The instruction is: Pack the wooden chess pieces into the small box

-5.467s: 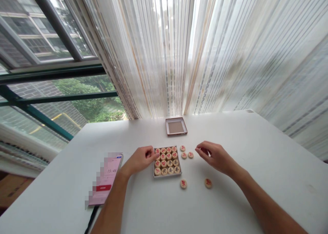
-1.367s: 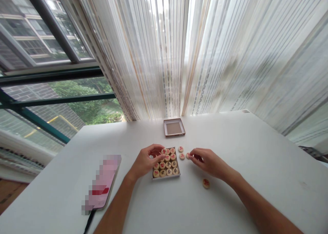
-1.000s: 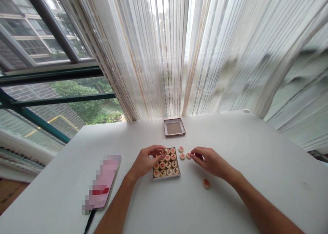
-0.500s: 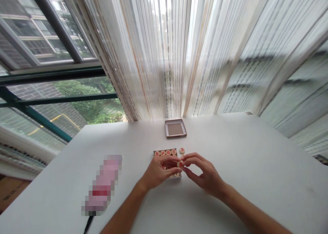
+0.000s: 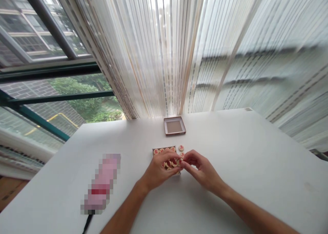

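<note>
A box point(image 5: 153, 153) of round, pale xiangqi pieces with red characters lies on the white table, partly covered by my left hand point(image 5: 160, 169). The thumb and fingers of that hand curve over the rows, their tips closed about a xiangqi piece point(image 5: 179, 162) at the box's right side. From the right, my right hand point(image 5: 203, 170) pinches the same piece between thumb and forefinger, with its other fingers curled. Two loose pieces are beside the box: one xiangqi piece point(image 5: 181, 148) at its upper right corner, another point(image 5: 182, 154) just above my right fingertips.
Behind the box lies a shallow box lid point(image 5: 174, 126), open side up. A pink blurred object point(image 5: 105, 179) with a black cord point(image 5: 88, 222) rests at left on the white table point(image 5: 217, 135). String curtains point(image 5: 166, 73) and a window stand beyond the far edge.
My right fingers have drawn in closer around the piece, tilting it at the box's right side. My left hand stays over the box. The view has shifted slightly.
</note>
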Tool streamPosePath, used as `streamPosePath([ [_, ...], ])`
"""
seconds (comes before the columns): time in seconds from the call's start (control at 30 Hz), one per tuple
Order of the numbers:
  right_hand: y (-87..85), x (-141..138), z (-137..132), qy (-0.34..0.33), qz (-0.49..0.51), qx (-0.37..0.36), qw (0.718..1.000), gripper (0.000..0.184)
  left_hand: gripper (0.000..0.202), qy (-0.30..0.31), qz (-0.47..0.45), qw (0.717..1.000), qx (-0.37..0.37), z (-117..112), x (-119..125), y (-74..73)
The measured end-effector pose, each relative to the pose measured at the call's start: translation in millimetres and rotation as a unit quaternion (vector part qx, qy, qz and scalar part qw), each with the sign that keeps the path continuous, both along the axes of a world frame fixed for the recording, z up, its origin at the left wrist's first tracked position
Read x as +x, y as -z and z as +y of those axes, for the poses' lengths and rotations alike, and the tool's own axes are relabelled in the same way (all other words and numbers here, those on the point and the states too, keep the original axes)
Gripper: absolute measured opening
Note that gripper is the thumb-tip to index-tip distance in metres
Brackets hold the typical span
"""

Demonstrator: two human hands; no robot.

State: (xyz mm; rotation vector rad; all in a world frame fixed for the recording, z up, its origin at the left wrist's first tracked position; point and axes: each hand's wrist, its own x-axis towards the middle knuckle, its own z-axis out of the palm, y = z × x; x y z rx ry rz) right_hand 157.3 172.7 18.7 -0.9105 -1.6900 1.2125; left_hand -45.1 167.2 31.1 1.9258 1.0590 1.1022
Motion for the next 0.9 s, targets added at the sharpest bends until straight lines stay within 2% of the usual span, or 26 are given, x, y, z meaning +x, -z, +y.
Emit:
streamPosePath([
  [0.2,0.6,-1,2,-0.006,0.016,-0.028,0.999,0.023,0.022,0.005,0.015,1.000,0.027,0,1,-3.2],
  [0.57,-1.1,1,2,-0.006,0.008,-0.025,1.000,0.024,0.020,-0.020,0.037,0.999,0.006,-2,-1,0.3],
  [0.67,0.8,1,2,0.004,-0.007,-0.009,1.000,0.021,0.024,-0.021,0.062,0.997,0.037,-2,-1,-0.2],
  [0.8,1.7,1,2,0.013,-0.031,0.018,0.999,0.019,0.026,-0.013,0.121,0.986,0.114,-2,-2,-3.0],
  [0.9,-0.5,2,2,0.029,-0.054,0.028,0.998,0.018,0.025,-0.033,0.145,0.980,0.129,0,-10,-7.2],
])
